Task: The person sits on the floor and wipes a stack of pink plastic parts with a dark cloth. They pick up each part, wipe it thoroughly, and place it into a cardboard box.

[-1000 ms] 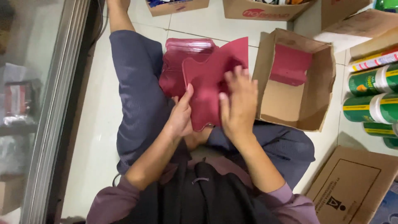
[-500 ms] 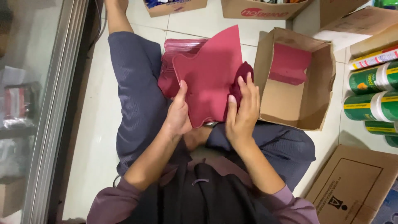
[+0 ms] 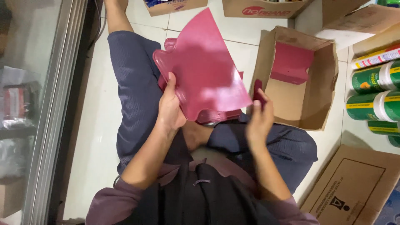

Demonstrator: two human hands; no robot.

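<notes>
Left hand (image 3: 170, 109) holds the maroon sheet (image 3: 207, 68) up alone; right hand (image 3: 259, 118) is off it now.

Person sits on the tiled floor (image 3: 98, 125), sheet over the lap. Left fingers and thumb pinch the sheet's lower left edge. Half a second ago both hands gripped its bottom edge; now the right hand has let go and sits just right of the sheet's lower right corner, fingers loosely curled round a small maroon piece (image 3: 257, 92), though whether they clamp it I can't tell. Sheet has swung: its tip now points to the floor's far edge and it shows a wider fan shape. More maroon sheets (image 3: 218, 116) lie under it on the lap. Open cardboard box (image 3: 321, 104) to the right hasn't moved, one maroon sheet (image 3: 291, 62) leaning inside. Green cans (image 3: 375, 104) at the right edge.
</notes>
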